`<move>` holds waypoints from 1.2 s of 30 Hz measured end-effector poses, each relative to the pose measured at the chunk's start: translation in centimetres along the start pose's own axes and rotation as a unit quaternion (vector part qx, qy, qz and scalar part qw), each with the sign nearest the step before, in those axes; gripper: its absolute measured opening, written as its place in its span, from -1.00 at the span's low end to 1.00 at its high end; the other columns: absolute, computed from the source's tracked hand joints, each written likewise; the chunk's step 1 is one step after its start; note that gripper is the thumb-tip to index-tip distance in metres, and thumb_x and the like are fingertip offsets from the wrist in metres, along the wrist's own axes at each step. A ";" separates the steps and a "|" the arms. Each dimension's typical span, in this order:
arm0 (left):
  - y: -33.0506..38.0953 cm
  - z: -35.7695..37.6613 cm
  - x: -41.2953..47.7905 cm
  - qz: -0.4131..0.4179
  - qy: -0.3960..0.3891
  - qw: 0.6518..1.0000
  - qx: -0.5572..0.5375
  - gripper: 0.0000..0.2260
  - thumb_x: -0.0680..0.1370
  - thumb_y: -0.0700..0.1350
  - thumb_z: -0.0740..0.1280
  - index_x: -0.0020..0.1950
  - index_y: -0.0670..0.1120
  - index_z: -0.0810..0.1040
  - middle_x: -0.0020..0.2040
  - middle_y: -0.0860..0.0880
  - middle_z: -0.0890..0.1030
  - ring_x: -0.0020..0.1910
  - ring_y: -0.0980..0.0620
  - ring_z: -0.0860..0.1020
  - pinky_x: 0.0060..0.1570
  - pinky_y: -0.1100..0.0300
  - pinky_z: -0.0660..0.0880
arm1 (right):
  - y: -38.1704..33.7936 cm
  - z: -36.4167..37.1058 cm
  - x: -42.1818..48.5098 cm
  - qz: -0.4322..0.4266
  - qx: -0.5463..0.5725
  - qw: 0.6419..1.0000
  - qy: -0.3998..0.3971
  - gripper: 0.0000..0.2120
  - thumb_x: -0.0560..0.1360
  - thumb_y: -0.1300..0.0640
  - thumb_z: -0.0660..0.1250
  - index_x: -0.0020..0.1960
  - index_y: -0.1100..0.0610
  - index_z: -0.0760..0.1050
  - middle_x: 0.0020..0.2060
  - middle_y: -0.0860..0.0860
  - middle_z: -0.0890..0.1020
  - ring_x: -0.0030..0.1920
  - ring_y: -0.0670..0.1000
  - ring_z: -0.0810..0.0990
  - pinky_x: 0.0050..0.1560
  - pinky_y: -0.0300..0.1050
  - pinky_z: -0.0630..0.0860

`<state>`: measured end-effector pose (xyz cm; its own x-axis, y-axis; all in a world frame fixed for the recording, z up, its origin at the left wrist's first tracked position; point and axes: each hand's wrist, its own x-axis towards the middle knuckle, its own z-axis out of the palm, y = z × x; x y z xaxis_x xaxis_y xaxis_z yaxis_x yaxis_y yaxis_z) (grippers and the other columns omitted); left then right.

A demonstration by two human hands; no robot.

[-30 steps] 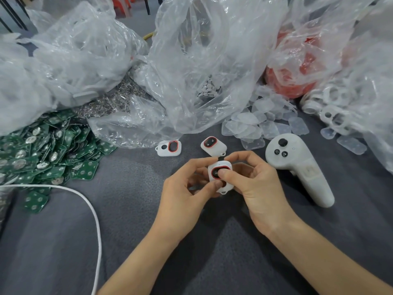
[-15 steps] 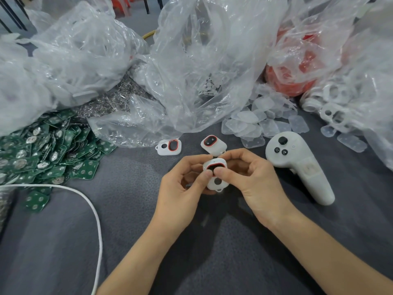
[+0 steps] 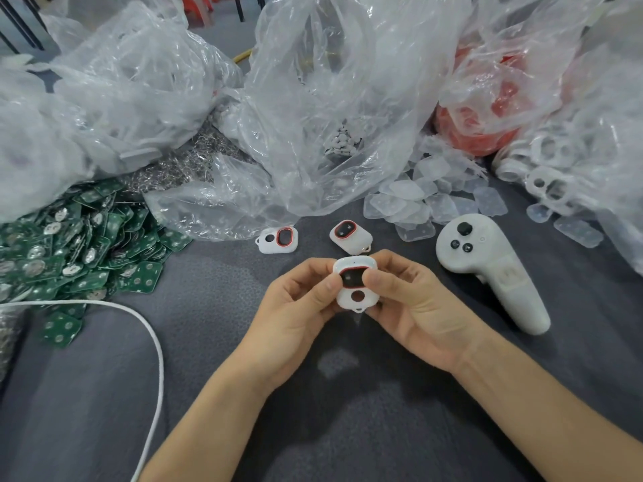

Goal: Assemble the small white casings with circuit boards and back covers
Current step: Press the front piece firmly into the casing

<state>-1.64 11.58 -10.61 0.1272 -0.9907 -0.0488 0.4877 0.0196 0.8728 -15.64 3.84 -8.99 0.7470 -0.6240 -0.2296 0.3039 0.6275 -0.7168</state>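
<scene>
Head view: left hand (image 3: 295, 307) and right hand (image 3: 414, 304) pinch the white casing (image 3: 356, 287) between curled thumbs and fingers.

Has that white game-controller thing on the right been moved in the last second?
No. The white controller lies where it was: its stick end beside the heap of clear covers, same gap to the lying casing.

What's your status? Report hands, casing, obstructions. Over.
Left hand and right hand both pinching white casing, thumbs beside its red-rimmed window. Held above grey table. Nothing blocking; two spare casings beyond, white controller right.
</scene>
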 end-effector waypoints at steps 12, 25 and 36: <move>0.7 -0.9 -0.5 0.238 0.092 0.839 0.480 -0.92 0.48 -0.06 0.39 -0.14 0.13 0.55 -0.20 0.21 0.53 -0.23 0.26 0.46 -0.17 0.41 0.34 | 0.4 -0.1 0.1 -0.058 -0.201 0.976 0.057 -0.68 0.37 0.02 0.36 0.06 0.14 0.64 -0.03 0.06 0.70 0.01 -0.05 0.65 -0.01 -0.27 0.53; -1.9 0.1 0.0 0.233 0.092 0.719 0.648 -0.86 0.36 -0.22 0.55 -0.18 -0.14 0.62 0.21 -0.08 0.52 0.07 -0.02 0.45 0.10 0.23 0.39 | 0.1 0.1 0.4 -0.256 -0.588 0.748 0.171 -0.77 0.46 0.30 0.40 0.04 0.05 0.62 -0.03 -0.04 0.56 -0.24 -0.13 0.51 -0.18 -0.46 0.39; -1.2 -0.5 -0.4 0.171 0.066 0.791 0.583 -0.81 0.45 -0.31 0.30 -0.06 -0.12 0.66 0.29 0.01 0.48 -0.17 0.14 0.52 -0.14 0.33 0.42 | -12.4 4.9 16.2 -0.087 -0.793 0.583 0.153 -0.62 0.55 0.40 0.09 0.20 0.18 0.58 0.20 0.12 0.58 0.16 0.09 0.56 0.11 -0.23 0.47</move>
<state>-1.88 12.03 -11.88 0.2054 -0.9303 0.3039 -0.7138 0.0700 0.6968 -4.44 -11.76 -0.62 0.5727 -0.8198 0.0051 -0.7505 -0.5268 -0.3990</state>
